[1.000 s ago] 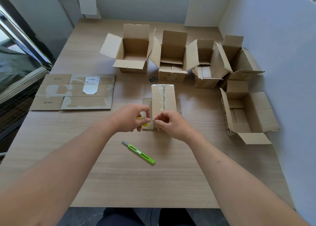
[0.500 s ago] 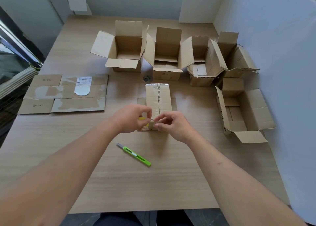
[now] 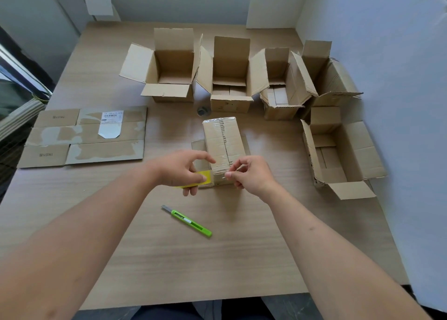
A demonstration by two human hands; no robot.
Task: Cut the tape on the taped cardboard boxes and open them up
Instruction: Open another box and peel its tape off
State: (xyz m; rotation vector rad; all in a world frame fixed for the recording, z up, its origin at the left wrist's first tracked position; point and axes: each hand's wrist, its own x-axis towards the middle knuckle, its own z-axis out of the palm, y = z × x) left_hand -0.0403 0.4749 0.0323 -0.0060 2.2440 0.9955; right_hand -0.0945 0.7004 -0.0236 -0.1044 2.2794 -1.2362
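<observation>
Taped box (image 3: 223, 148) sits mid-worktop (image 3: 150, 259), clear tape along its top seam. Right hand (image 3: 250, 174) at the box's near end, thumb and forefinger pinching a strip of clear tape (image 3: 232, 172). Left hand (image 3: 182, 169) just beside the box, fingers loosely spread, a yellow piece (image 3: 199, 179) under its fingers; grip on it unclear. Green knife (image 3: 187, 221) lies nearer, untouched. Five opened boxes (image 3: 169, 68) along the far and right side. Flattened cardboard (image 3: 84, 136) to the left.

Knife (image 3: 186, 221) before taped box (image 3: 223, 145)

Soft daylight (wide-angle edge distortion)
</observation>
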